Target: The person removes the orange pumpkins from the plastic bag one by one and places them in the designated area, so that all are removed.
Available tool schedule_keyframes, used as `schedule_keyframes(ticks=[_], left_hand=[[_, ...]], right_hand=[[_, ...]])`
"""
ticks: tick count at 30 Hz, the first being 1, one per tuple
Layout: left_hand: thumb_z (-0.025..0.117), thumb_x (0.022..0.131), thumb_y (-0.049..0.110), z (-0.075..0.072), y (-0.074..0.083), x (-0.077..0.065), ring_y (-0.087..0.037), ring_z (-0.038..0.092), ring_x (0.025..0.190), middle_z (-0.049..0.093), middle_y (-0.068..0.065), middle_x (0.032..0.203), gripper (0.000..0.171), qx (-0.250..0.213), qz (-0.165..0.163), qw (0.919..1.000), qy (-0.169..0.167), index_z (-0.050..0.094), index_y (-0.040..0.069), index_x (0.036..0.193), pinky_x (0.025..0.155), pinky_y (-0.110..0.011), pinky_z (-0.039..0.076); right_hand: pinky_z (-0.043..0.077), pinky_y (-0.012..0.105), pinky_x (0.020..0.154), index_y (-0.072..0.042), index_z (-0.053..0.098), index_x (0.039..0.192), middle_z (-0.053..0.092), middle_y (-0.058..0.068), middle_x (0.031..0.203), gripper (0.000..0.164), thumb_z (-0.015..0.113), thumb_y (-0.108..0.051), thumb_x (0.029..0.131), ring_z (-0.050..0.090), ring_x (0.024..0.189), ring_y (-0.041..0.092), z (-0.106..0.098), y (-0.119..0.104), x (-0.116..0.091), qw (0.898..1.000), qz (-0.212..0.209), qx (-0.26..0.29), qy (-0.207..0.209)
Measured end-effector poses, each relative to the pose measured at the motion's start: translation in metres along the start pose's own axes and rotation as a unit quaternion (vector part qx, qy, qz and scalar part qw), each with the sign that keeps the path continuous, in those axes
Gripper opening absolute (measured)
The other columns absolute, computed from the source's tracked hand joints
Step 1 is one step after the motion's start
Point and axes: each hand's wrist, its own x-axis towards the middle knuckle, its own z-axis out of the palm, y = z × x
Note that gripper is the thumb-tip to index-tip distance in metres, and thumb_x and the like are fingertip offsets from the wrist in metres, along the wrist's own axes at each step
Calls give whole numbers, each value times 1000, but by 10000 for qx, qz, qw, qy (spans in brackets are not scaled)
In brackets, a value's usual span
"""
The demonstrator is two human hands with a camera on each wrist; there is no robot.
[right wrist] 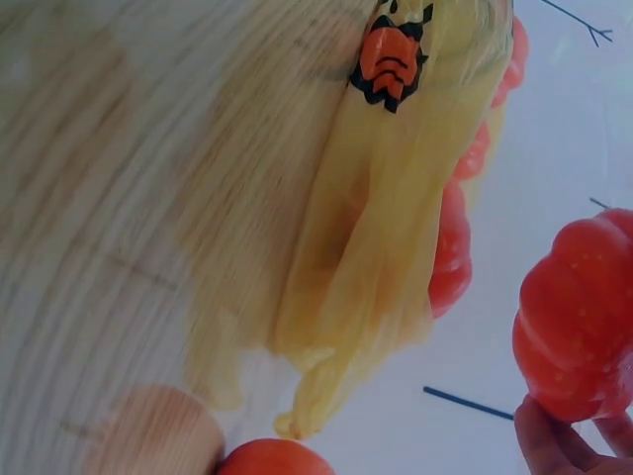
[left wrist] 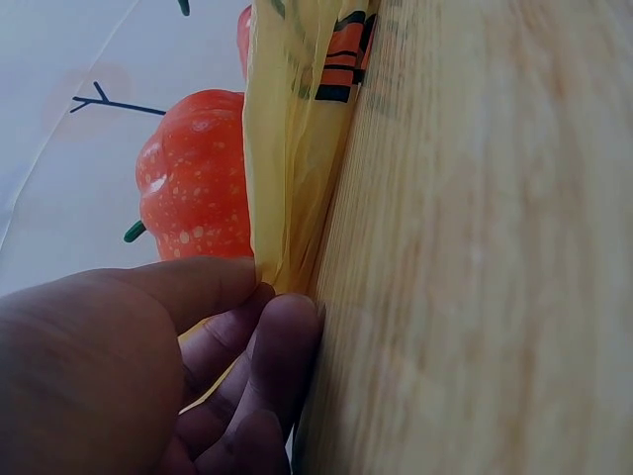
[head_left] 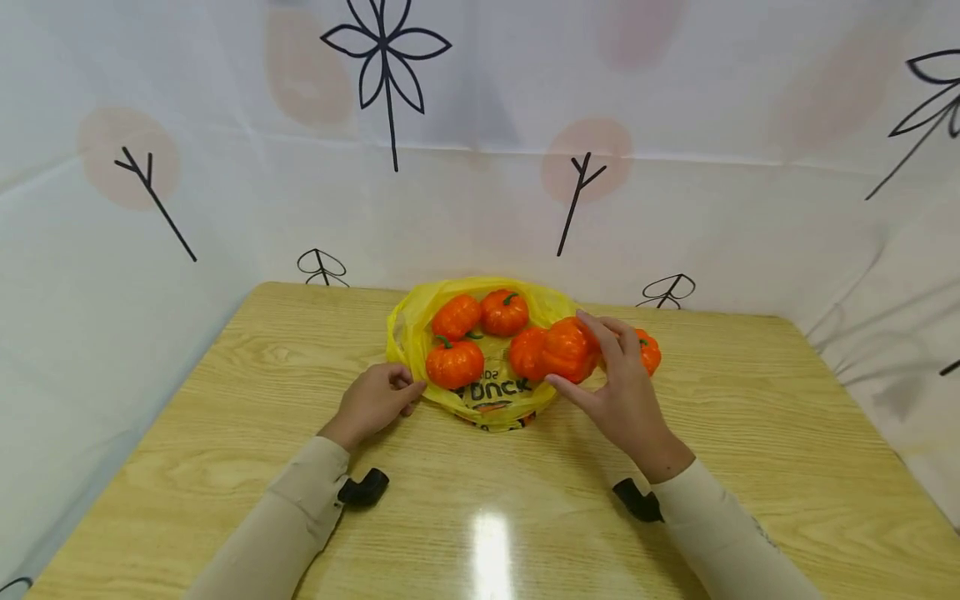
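Note:
A yellow plastic bag with black print lies spread on the table, its mouth facing up. Several small orange pumpkins, among them one with a green stem, rest inside it. At the bag's near left rim my left hand pinches the thin plastic between thumb and fingers, as the left wrist view shows closely. My right hand grips another orange pumpkin over the bag's right side, raised above the rim in the right wrist view. Part of a pumpkin in the bag hides behind the held one.
One more orange pumpkin sits on the wooden table right of the bag, partly covered by my right hand. A white cloth with plant drawings hangs behind the table. Black straps sit at both wrists.

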Motion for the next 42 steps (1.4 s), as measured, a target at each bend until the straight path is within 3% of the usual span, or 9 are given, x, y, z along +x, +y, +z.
schedule_keyframes(ticks=[4, 13, 24, 29, 35, 42], left_hand=[[66, 95, 39, -1, 1, -1, -13, 62, 64, 69, 5, 69, 22, -11, -21, 10000, -1, 67, 18, 88, 64, -30, 42], [65, 96, 38, -1, 2, -3, -13, 62, 65, 69, 4, 70, 23, -31, 37, 10000, 10, 66, 17, 89, 64, -30, 42], [65, 96, 40, -1, 3, -3, -12, 63, 65, 70, 5, 71, 23, 14, 37, 10000, 16, 67, 17, 89, 64, -30, 42], [65, 96, 39, -1, 2, -2, -13, 63, 65, 69, 5, 71, 23, 47, 18, 10000, -1, 67, 17, 89, 65, -30, 42], [65, 96, 40, -1, 2, -1, -13, 63, 66, 69, 4, 70, 24, 79, 41, 10000, 9, 67, 17, 89, 67, -30, 43], [64, 96, 40, -1, 3, -2, -12, 63, 66, 69, 5, 70, 24, 164, 41, 9999, 22, 67, 18, 89, 67, -30, 42]], right_hand=[[57, 53, 86, -16, 46, 145, 38, 21, 137, 83, 90, -17, 75, 54, 116, 36, -5, 4, 2, 9999, 135, -14, 60], [47, 63, 98, -2, 36, 141, 37, 24, 145, 80, 85, -8, 78, 45, 131, 41, -15, 15, 8, 9998, 157, 44, 122], [47, 68, 93, -2, 31, 145, 43, 25, 140, 78, 79, -13, 85, 51, 120, 43, -30, 22, 11, 9965, 818, 181, 39], [48, 57, 93, -1, 32, 145, 45, 26, 135, 75, 76, -21, 88, 49, 113, 38, -40, 26, 14, 9953, 957, 83, 131], [32, 37, 83, 1, 34, 142, 50, 24, 125, 71, 75, -21, 88, 44, 107, 33, -49, 33, 17, 9948, 914, -106, 445], [33, 31, 88, -6, 30, 149, 47, 22, 136, 75, 73, -21, 89, 45, 115, 33, -56, 43, 18, 9929, 985, -60, 663]])
